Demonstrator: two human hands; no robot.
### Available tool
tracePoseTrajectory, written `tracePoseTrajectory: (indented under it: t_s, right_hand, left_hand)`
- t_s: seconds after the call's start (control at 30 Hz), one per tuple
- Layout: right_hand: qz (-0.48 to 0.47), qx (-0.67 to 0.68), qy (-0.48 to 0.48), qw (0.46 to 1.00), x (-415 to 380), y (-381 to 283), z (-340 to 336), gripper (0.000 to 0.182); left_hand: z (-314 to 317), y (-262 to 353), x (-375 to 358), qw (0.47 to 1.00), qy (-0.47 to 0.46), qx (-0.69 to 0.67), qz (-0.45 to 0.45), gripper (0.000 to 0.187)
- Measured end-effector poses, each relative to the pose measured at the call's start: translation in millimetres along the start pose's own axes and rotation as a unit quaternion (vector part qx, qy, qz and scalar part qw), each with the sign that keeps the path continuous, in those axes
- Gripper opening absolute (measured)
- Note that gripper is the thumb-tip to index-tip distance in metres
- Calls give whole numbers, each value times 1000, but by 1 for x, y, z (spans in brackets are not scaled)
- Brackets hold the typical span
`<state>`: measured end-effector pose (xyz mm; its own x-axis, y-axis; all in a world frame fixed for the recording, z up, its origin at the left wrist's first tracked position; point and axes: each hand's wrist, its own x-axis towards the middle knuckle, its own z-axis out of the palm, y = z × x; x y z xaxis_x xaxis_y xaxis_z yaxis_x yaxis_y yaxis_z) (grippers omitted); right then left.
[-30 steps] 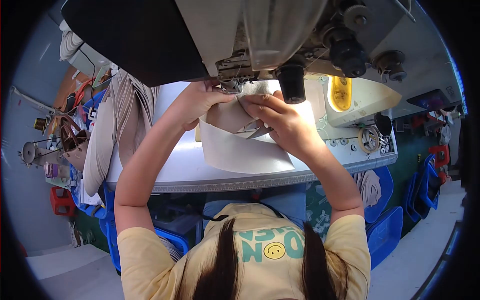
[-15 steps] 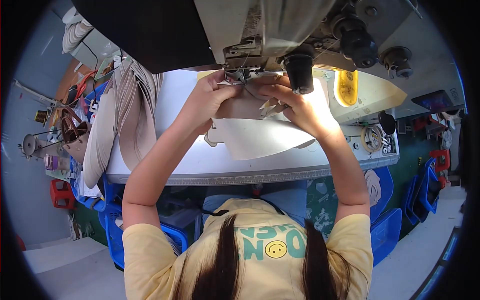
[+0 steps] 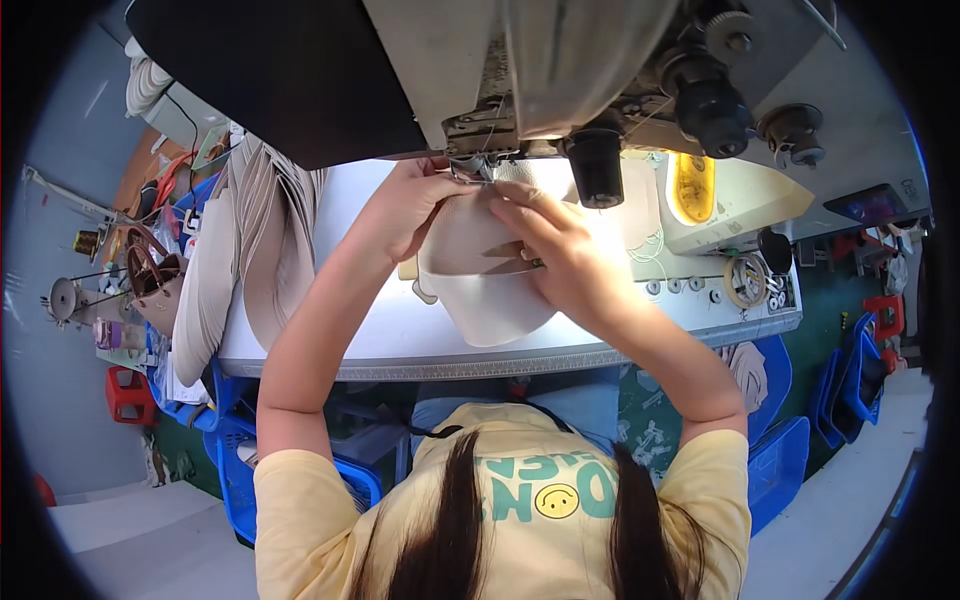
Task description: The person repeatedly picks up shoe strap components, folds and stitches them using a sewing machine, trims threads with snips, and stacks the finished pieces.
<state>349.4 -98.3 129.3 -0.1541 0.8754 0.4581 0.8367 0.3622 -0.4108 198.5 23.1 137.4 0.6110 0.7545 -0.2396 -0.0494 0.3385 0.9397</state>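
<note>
At the head of a sewing machine [image 3: 485, 130], a beige and white material piece [image 3: 495, 305] lies curved on the white table. My left hand [image 3: 410, 208] pinches the piece's left edge just beside the presser foot. The fingertips of my right hand [image 3: 560, 240] press on the same piece at the right of the foot, with the fingers close together. Something small and dark shows under the right fingers, too hidden to name. The needle area is partly covered by both hands.
A stack of long beige pieces [image 3: 245, 240] hangs over the table's left side. A yellow tray [image 3: 692, 190], small bobbins [image 3: 675, 286] and a tape ring [image 3: 745, 280] lie at the right. Blue baskets [image 3: 778, 470] stand below the metal table edge [image 3: 480, 368].
The material has turned and bunched to the left, its lower edge now narrower. My right hand has moved down and left, turning palm down. The bobbins at the right have come into view.
</note>
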Motion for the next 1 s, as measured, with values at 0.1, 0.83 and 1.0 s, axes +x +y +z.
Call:
tracePoseTrajectory:
  t_s: [0.1, 0.83, 1.0]
  right_hand:
    - [-37, 8, 23, 999, 2, 16, 7, 55]
    - [-166, -47, -12, 985, 27, 57, -20, 23]
    - [-103, -62, -63, 991, 26, 65, -15, 33]
  left_hand:
    - [0, -8, 0, 998, -40, -34, 34, 16]
    - [18, -24, -12, 994, 15, -25, 107, 11]
    - [15, -22, -7, 995, 16, -19, 99, 17]
